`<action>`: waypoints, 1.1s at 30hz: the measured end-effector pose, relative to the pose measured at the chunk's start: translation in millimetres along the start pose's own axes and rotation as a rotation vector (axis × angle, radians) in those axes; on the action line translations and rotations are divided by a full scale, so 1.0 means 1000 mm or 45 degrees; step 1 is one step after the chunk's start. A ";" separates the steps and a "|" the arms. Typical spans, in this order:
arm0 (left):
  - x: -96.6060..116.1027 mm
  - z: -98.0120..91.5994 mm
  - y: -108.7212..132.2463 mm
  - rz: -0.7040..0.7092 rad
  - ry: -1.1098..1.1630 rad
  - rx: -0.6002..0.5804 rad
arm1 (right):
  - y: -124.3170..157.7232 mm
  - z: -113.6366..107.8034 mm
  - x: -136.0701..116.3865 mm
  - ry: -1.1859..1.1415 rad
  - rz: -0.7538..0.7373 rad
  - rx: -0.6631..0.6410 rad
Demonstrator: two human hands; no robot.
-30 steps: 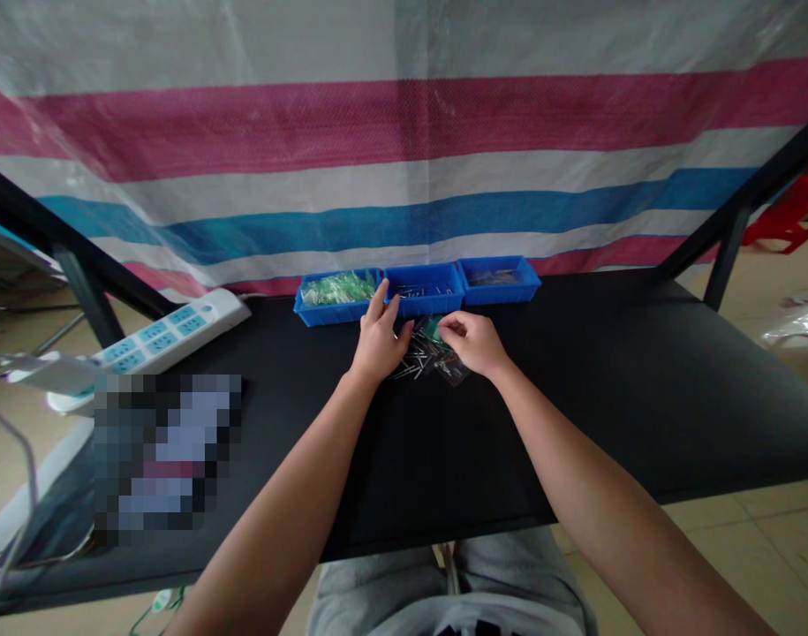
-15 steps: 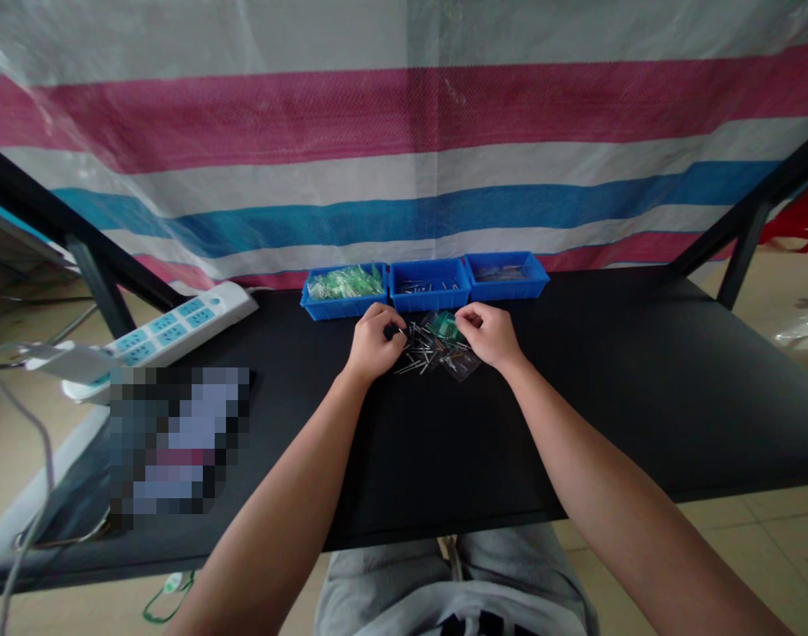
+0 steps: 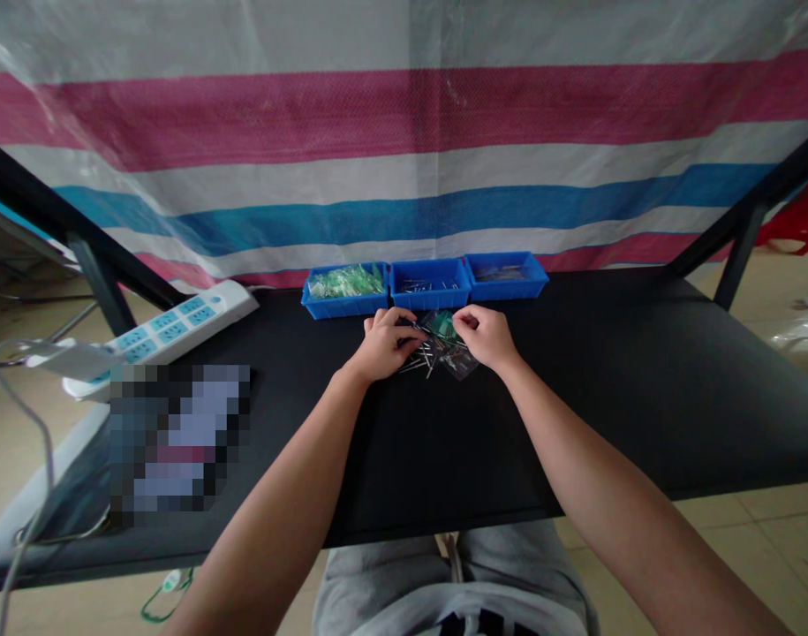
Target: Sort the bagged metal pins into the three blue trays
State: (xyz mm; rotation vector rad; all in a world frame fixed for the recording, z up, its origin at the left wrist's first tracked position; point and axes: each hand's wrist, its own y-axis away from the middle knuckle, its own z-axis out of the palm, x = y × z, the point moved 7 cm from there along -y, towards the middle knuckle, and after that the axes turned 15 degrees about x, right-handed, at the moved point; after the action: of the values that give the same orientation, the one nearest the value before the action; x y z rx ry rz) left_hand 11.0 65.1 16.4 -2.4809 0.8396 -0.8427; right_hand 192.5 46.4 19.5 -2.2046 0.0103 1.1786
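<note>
A small pile of thin metal screws or pins (image 3: 425,355) lies on the black table between my hands. My left hand (image 3: 385,344) reaches over its left side, fingers stretched and apart, touching or just above the pieces; I see nothing held in it. On the right, my right hand (image 3: 489,337) has thumb and forefinger pinched at the edge of a clear plastic bag (image 3: 462,362). Green pieces (image 3: 443,326) show at this bag's upper part, near those fingertips. Whether they are inside the bag is too small to tell.
Behind the pile stand three blue bins: the left bin (image 3: 337,308) with green packets, the middle bin (image 3: 431,301) with metal pins, the right bin (image 3: 508,291) with small pieces. A white power strip (image 3: 178,329) and a blurred-out flat object (image 3: 192,433) lie at left.
My left hand has shifted slightly right and its curled fingers have straightened over the pile. A dark bit seen at its fingers earlier no longer shows. My right hand stays at the bag.
</note>
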 end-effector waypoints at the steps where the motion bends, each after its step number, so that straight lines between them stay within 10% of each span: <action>1: 0.000 0.000 0.000 -0.004 0.003 -0.005 | 0.000 0.000 0.000 0.002 -0.001 -0.003; 14: 0.000 0.004 -0.001 -0.015 -0.002 -0.032 | 0.000 -0.001 -0.009 0.033 -0.082 0.001; 23: 0.003 0.005 0.000 0.005 -0.007 -0.056 | 0.029 0.024 -0.049 0.090 -0.477 -0.415; 33: 0.006 0.003 0.000 -0.006 0.006 -0.057 | 0.033 0.030 -0.048 0.208 -0.501 -0.463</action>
State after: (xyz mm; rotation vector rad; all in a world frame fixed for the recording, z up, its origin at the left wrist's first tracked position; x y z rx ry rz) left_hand 17.3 62.0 16.4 -2.5213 0.8641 -0.8408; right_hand 131.8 22.8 26.9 -2.4579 -0.5850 0.8263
